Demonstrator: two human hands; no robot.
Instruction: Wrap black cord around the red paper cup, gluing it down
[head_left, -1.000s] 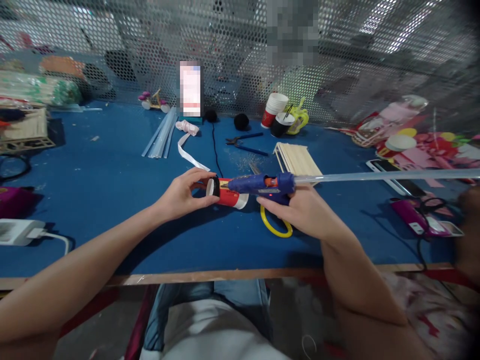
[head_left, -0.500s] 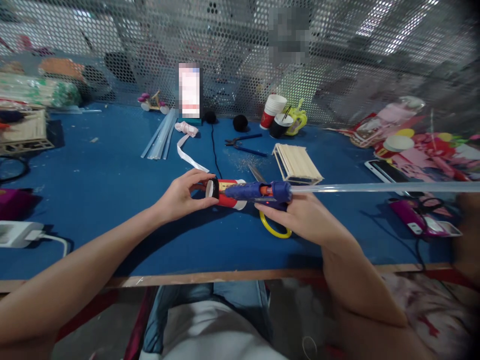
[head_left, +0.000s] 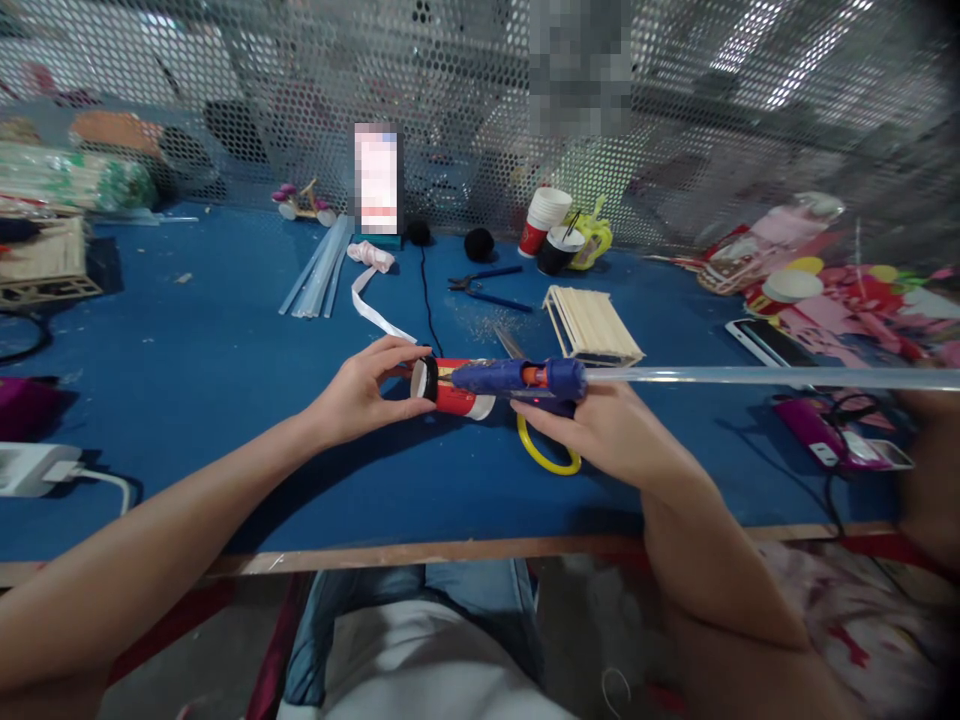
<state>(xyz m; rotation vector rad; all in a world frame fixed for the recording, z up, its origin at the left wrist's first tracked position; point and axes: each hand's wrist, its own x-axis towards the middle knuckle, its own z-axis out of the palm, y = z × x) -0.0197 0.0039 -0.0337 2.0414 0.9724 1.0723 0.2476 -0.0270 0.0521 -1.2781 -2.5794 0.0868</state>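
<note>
A red paper cup (head_left: 457,400) lies on its side at the middle of the blue table, black yarn wound round its base end. My left hand (head_left: 367,390) grips that end between thumb and fingers. In my right hand (head_left: 607,430) is a blue hot glue gun (head_left: 495,378), its nozzle pointing left at the black-wrapped end of the cup. A long clear glue stick (head_left: 750,376) sticks out of the gun's back toward the right. Under the gun and my right hand lie scissors with a yellow handle (head_left: 551,458), partly hidden. A black yarn strand runs back from the cup.
Behind the cup lie pliers (head_left: 487,288), a black yarn ball (head_left: 478,245), a white ribbon (head_left: 375,315) and loose glue sticks (head_left: 319,275). A small wooden-stick bench (head_left: 592,322) stands right of them. Stacked paper cups (head_left: 545,220) stand near the mesh wall. A phone (head_left: 772,345) lies at right.
The glue gun has shifted very slightly to the right along the cup. Both hands keep their holds, and the view has moved a little.
</note>
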